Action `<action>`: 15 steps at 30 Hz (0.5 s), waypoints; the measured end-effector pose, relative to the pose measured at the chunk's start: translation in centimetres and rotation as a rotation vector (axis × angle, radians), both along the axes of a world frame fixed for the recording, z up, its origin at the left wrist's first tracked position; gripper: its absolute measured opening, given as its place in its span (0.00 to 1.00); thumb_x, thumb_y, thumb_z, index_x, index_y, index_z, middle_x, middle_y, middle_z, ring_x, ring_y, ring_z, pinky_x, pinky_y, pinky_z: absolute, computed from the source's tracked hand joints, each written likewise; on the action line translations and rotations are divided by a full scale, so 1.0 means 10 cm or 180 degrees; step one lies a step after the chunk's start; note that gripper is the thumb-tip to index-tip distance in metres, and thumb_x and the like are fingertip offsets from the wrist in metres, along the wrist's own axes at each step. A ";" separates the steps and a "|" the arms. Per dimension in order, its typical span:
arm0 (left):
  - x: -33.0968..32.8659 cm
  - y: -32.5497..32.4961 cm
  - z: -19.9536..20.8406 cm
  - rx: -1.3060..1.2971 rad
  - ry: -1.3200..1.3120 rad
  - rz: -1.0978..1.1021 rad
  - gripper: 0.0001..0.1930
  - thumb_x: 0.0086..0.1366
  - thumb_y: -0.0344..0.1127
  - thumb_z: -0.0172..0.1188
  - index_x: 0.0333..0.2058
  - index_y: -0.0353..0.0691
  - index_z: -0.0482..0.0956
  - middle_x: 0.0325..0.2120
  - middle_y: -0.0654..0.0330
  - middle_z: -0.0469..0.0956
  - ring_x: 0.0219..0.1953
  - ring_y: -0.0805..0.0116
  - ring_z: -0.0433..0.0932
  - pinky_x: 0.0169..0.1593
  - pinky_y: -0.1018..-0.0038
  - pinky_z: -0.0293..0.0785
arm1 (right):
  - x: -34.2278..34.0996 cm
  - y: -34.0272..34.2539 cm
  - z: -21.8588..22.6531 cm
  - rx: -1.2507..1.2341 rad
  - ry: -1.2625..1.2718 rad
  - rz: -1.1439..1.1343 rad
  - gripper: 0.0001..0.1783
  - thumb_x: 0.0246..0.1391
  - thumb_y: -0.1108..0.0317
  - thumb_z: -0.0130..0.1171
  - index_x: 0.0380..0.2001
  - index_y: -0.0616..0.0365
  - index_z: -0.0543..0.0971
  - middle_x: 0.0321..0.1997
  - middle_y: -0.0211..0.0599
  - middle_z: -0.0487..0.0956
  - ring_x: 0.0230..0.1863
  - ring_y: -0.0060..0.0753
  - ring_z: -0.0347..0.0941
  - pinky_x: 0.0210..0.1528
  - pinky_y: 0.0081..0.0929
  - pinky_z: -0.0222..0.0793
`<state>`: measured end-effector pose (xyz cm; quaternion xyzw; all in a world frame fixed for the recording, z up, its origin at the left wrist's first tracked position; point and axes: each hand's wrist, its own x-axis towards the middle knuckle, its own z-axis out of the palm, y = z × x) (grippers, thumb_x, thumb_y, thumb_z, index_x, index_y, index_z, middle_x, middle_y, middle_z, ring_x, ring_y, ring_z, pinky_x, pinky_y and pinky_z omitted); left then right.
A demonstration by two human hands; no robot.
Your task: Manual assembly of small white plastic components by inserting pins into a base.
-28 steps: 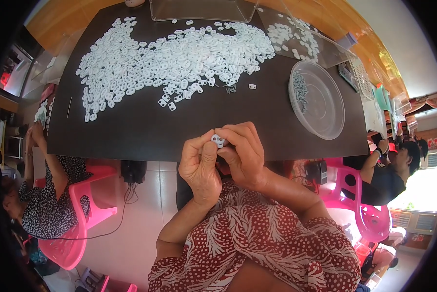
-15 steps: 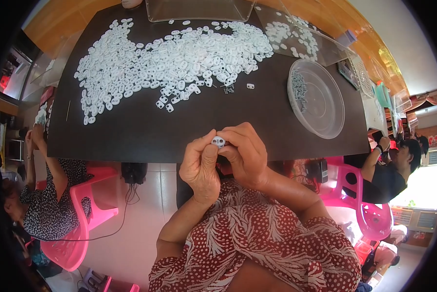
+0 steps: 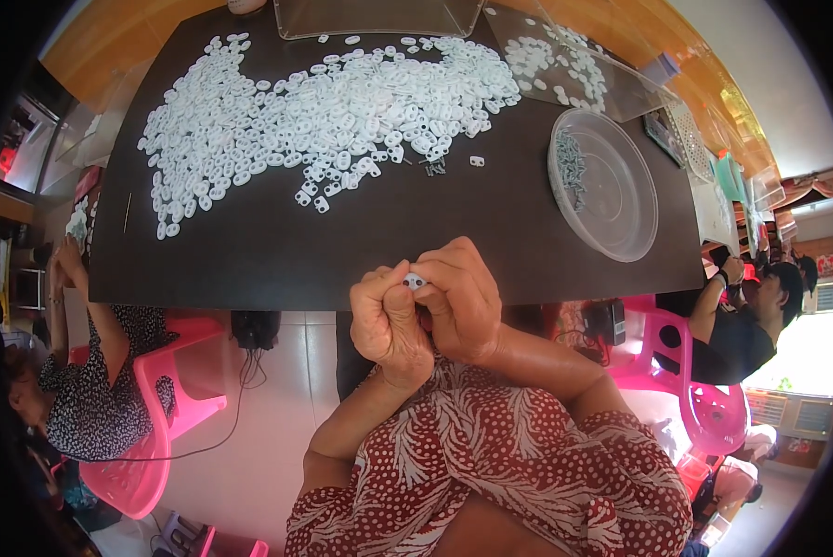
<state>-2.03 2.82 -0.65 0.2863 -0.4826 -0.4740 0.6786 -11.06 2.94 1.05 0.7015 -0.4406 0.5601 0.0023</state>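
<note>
Between the fingertips of both hands, just over the table's near edge, is a small white plastic piece with two holes [image 3: 414, 280]. My left hand [image 3: 390, 320] pinches it from the left, thumb on the near side. From the right, my right hand [image 3: 461, 302] grips it with curled fingers that cover part of it. Beyond the hands a large pile of similar white two-hole pieces [image 3: 342, 116] spreads across the dark table [image 3: 277, 251]. A few dark screws [image 3: 435, 169] lie at the pile's near edge, beside a lone white piece [image 3: 477, 161].
At the right a round clear plastic tub [image 3: 625, 237] holds many grey screws [image 3: 570, 167]. A clear tray [image 3: 379, 28] stands at the far edge, and a clear panel [image 3: 621, 84] at far right. People sit left [image 3: 101, 390] and right [image 3: 751, 316] on pink chairs [image 3: 189, 381].
Both hands have drawn slightly nearer to my body and closed tighter around the white piece, which has tilted and shows less between the fingers.
</note>
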 end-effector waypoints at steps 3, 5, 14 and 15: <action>-0.01 -0.01 0.01 0.0001 -0.0082 0.0094 0.10 0.69 0.35 0.48 0.37 0.32 0.71 0.27 0.66 0.68 0.29 0.80 0.63 0.34 0.82 0.62 | -0.01 -0.01 0.02 0.0076 -0.0039 0.0021 0.10 0.48 0.80 0.57 0.36 0.68 0.73 0.32 0.45 0.74 0.27 0.37 0.68 0.27 0.27 0.65; 0.01 0.00 0.01 0.0047 -0.0187 0.0009 0.11 0.69 0.35 0.48 0.39 0.31 0.72 0.29 0.65 0.69 0.31 0.79 0.65 0.36 0.81 0.64 | -0.02 0.01 0.02 0.0142 -0.0089 0.0024 0.09 0.49 0.80 0.57 0.36 0.68 0.73 0.33 0.45 0.74 0.28 0.37 0.69 0.27 0.27 0.66; 0.02 -0.16 0.14 0.0158 -0.1105 -0.0614 0.13 0.66 0.29 0.52 0.47 0.31 0.74 0.33 0.57 0.77 0.29 0.76 0.73 0.33 0.81 0.72 | -0.52 0.04 0.32 0.1147 -0.0469 -0.0143 0.07 0.45 0.77 0.62 0.30 0.62 0.75 0.29 0.39 0.75 0.25 0.35 0.70 0.27 0.27 0.66; 0.01 -0.20 0.14 0.0278 -0.1223 -0.0720 0.13 0.65 0.29 0.53 0.48 0.32 0.74 0.33 0.57 0.78 0.28 0.75 0.74 0.34 0.81 0.72 | -0.66 -0.01 0.41 0.1049 -0.0059 -0.0367 0.07 0.45 0.76 0.63 0.29 0.61 0.76 0.27 0.39 0.75 0.25 0.34 0.70 0.27 0.27 0.66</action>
